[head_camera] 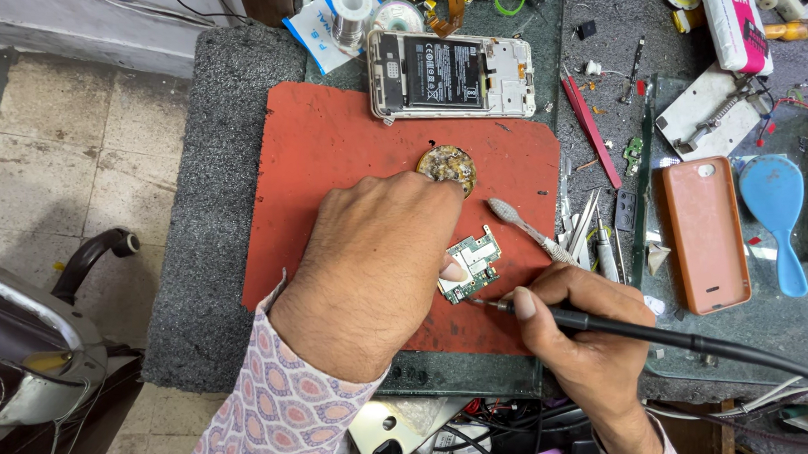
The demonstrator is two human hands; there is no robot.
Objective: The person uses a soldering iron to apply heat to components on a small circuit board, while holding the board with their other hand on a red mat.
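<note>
Left hand (378,264) pins a small green circuit board (470,268) on the red mat (327,139); right hand (581,328), grip closed around a soldering iron (608,327), touches its edge. Soldering seems underway, demanding a steady tip.

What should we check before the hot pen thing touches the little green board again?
1. Left hand pins the small green circuit board on the red mat: ok.
2. Right hand grips the black soldering iron like a pen: ok.
3. Iron tip meets the board's lower edge: ok.
4. Left thumb sits very near the tip: not ok.
5. Tip hot: cannot tell.
6. Iron's cable lies off the mat, to the right: ok.
</note>
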